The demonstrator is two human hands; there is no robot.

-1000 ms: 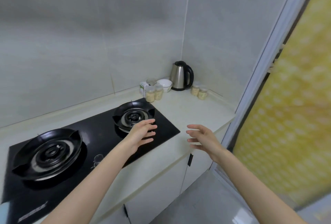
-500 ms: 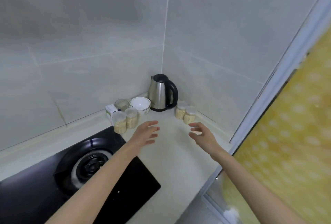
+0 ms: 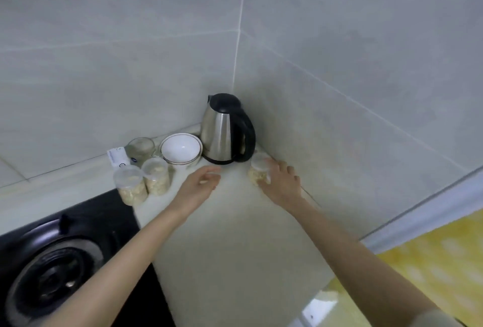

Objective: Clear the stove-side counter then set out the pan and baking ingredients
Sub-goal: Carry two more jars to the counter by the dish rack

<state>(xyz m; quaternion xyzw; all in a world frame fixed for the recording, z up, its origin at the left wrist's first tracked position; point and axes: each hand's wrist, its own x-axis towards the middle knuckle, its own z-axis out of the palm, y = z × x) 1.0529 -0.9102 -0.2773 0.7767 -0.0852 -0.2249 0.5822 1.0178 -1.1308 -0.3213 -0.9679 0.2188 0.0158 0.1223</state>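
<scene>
Counter (image 3: 235, 235), jar (image 3: 257, 173) against right fingers (image 3: 271, 167)

A kettle (image 3: 224, 130) stands in the counter (image 3: 235, 235) corner, a bowl (image 3: 180, 148) just left of it. Two jars (image 3: 142, 182) sit before the bowl, beside the stove (image 3: 60, 261).

Your right hand (image 3: 281, 182) wraps a jar (image 3: 257, 173) beside the kettle (image 3: 226, 130); your left hand (image 3: 200, 185) hovers open above the counter (image 3: 235, 235).
</scene>
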